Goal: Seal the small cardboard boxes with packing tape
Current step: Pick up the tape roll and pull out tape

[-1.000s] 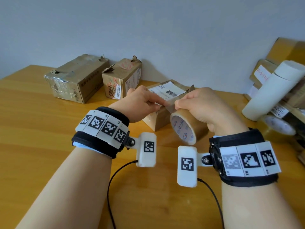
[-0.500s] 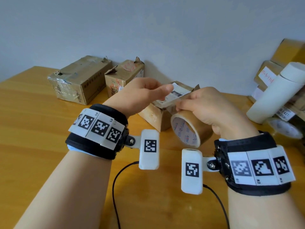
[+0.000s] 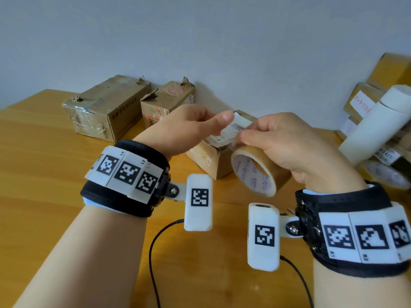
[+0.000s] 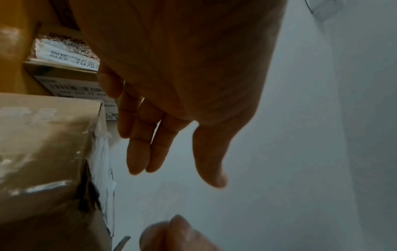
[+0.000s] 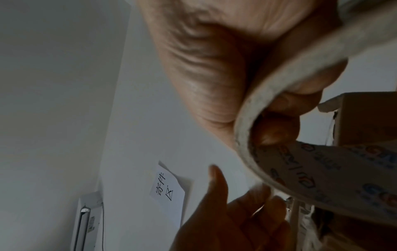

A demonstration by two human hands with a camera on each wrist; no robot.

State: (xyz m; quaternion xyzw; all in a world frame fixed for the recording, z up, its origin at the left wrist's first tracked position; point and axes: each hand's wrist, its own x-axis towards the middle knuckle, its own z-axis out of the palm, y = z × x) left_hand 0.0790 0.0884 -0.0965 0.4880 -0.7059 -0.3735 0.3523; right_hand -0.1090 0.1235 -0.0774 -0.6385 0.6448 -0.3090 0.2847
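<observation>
A small cardboard box (image 3: 209,160) with a white label on top sits on the wooden table (image 3: 55,174), just beyond my hands. My right hand (image 3: 273,138) grips a roll of brown packing tape (image 3: 253,174) over the box's near right corner, with fingers curled into its core (image 5: 322,169). My left hand (image 3: 211,121) hovers above the box with straight fingers and its thumb apart. In the left wrist view the left hand (image 4: 171,144) holds nothing, and the box (image 4: 43,152) lies to its left. Whether a clear tape strip spans between the hands is unclear.
Two more cardboard boxes (image 3: 106,107) (image 3: 166,105) stand at the back left against the wall. At the right lie a white cylinder (image 3: 378,127), stacked boxes (image 3: 364,96) and another tape roll (image 3: 387,174). Black cables (image 3: 153,252) trail over the near table.
My left hand has left its pinch beside the tape roll, risen above the box and straightened its fingers. The right hand still holds the roll in about the same place.
</observation>
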